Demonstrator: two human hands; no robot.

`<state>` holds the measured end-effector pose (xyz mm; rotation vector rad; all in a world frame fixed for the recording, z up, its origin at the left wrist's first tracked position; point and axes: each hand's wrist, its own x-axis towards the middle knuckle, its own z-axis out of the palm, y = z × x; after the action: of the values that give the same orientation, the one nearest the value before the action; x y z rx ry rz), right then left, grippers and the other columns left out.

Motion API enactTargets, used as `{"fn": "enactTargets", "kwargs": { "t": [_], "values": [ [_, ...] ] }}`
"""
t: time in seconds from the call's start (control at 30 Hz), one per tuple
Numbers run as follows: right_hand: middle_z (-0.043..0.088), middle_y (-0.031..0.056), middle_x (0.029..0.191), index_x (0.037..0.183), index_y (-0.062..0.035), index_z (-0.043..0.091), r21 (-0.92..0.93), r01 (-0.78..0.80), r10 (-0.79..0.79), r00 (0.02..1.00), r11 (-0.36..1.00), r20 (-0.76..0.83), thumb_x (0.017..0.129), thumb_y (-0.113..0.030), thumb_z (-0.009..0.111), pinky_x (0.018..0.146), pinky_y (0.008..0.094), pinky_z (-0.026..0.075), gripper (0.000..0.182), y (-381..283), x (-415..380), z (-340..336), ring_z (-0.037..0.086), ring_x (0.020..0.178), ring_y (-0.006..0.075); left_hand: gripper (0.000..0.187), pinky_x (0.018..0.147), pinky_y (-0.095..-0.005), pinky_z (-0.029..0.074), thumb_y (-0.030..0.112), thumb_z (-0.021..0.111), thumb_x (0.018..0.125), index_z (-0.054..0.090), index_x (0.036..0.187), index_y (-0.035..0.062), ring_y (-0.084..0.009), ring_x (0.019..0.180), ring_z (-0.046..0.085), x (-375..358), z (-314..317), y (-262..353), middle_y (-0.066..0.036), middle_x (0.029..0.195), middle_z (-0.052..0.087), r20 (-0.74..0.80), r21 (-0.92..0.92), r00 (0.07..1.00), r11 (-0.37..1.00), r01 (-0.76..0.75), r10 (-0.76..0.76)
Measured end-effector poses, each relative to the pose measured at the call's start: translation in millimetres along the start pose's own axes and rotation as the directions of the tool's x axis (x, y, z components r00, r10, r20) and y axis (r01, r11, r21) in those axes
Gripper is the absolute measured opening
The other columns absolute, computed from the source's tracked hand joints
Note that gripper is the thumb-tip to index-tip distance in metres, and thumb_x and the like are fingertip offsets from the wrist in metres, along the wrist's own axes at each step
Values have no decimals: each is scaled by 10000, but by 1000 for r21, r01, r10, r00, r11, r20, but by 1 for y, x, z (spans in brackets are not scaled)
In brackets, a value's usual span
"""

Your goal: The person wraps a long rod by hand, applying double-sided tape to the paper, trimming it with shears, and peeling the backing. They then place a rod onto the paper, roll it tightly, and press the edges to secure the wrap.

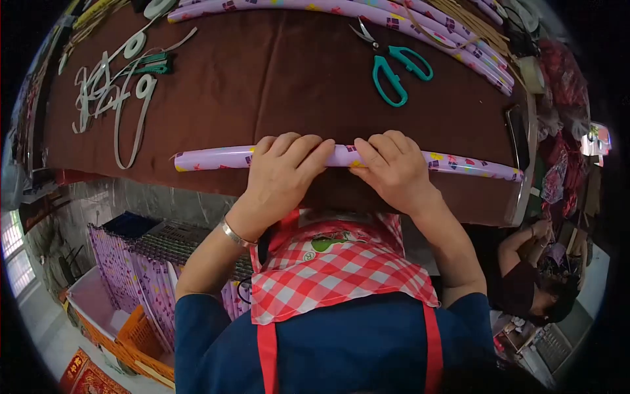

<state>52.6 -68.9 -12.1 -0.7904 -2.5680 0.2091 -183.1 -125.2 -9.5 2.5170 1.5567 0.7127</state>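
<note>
A thin roll of lilac wrapping paper (213, 159) with a colourful gift print lies crosswise along the near edge of the brown-covered table (315, 98). My left hand (282, 167) is closed over the roll left of its middle, fingers curled across the top. Just to the right, my right hand (394, 164) grips the same roll, its thumb pointing toward the left hand. A short stretch of the paper shows between the two hands. Beyond my right hand lie teal-handled scissors (392, 80), their blades apart.
Several similar rolls (367, 13) lie along the far edge. Tangled pale ribbon (98, 92) and a green clip (154, 64) are at the left. A phone-like dark object (517, 138) rests by the right edge. An orange crate (134, 335) stands lower left; another person (535, 282) is at right.
</note>
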Motion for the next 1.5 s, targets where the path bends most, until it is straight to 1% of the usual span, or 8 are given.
{"fn": "enactTargets", "kwargs": {
  "t": [0.1,0.43,0.63,0.77,0.83,0.93,1.13,1.5],
  "values": [
    [591,63,985,1114,-55,644,-40,-4,3,999,999,-37,626,-205,846,741,388,488,549,8,-10,-5,577,905,255,483,785,-369,433,203,772,721,658,1185,135,-194,971,613,-10,-6,-12,4,1088,644,-17,57,1000,998,15,-14],
    [585,44,955,1064,-84,640,-87,-45,35,992,995,-119,608,-214,861,730,392,473,523,22,-26,-13,573,885,248,399,982,-404,398,205,785,770,685,1142,100,-235,1087,639,-86,-47,-85,-36,1143,700,-141,289,979,940,182,-146],
    [574,37,928,1041,-109,629,-115,-100,85,989,988,-122,618,-187,864,730,396,466,491,29,-35,-26,577,864,243,402,1019,-409,382,259,817,749,689,1107,129,-224,1132,630,-118,-71,-119,-8,1180,699,-225,512,950,803,305,-217],
    [580,36,947,1066,-120,637,-150,-111,87,983,982,-159,650,-186,855,742,403,457,474,26,-38,-22,579,887,248,529,1132,-502,276,279,815,774,628,1248,138,-238,1272,560,-114,-71,-104,-30,1303,641,-193,579,905,701,417,-378],
    [582,36,955,1074,-122,640,-163,-108,80,982,981,-174,660,-187,853,746,405,454,470,26,-41,-20,579,895,249,581,1164,-561,201,260,789,805,586,1332,122,-252,1328,519,-102,-63,-82,-48,1359,604,-105,468,929,807,360,-354],
    [616,67,1043,1151,-96,668,-125,-150,136,985,981,-110,738,-172,819,846,447,465,446,26,-46,-19,581,976,291,548,1142,-601,221,229,760,824,593,1330,101,-276,1324,516,-71,-35,-41,-56,1363,593,-44,335,964,905,262,-263],
    [588,30,967,1079,-127,648,-157,-119,92,981,980,-169,671,-185,851,755,405,448,459,25,-40,-21,576,909,246,452,1062,-544,334,195,745,794,661,1238,175,-239,1182,585,-7,14,22,-18,1249,639,-81,205,989,969,137,-122],
    [617,62,1037,1128,-104,672,-99,-167,155,981,981,-117,727,-173,828,813,435,477,437,26,-45,-18,596,946,287,449,995,-438,410,166,720,813,634,1248,102,-219,1159,604,16,34,38,-35,1263,649,-94,26,995,999,45,-42]
  ]
}}
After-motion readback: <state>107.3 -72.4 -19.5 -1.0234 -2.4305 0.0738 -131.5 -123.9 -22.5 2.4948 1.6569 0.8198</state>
